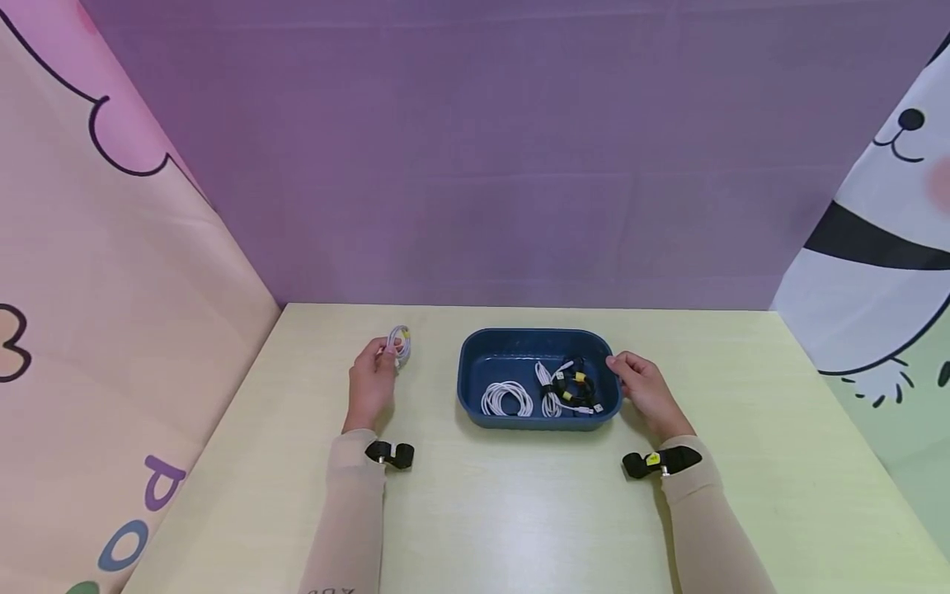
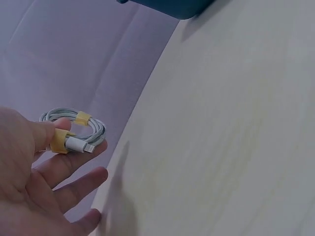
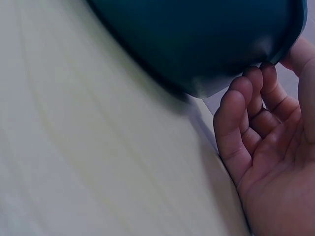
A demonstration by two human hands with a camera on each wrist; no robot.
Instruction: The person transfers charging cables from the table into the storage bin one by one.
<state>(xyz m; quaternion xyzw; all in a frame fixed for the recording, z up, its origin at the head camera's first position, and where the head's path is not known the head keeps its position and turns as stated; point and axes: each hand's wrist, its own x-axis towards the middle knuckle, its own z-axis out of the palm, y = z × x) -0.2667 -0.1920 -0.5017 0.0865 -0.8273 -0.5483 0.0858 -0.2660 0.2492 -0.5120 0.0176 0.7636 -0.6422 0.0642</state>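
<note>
A coiled grey-white charging cable [image 2: 96,129] with yellow ties and a small metal plug is pinched between the thumb and fingers of my left hand [image 1: 373,381], to the left of the bin. My right hand [image 1: 647,389] grips the right rim of a dark blue plastic bin [image 1: 482,363], thumb over the edge and curled fingers against the outer wall in the right wrist view. Inside the bin lie a round white cable coil [image 1: 507,399], a white cable bundle [image 1: 547,388] with a black tie, and black cables [image 1: 579,386] with a yellow tie.
The pale wooden table [image 1: 512,511] runs back to a purple cloth wall [image 1: 475,165]. Printed cloth panels stand along the left and right sides. Each wrist wears a black strap with a small camera.
</note>
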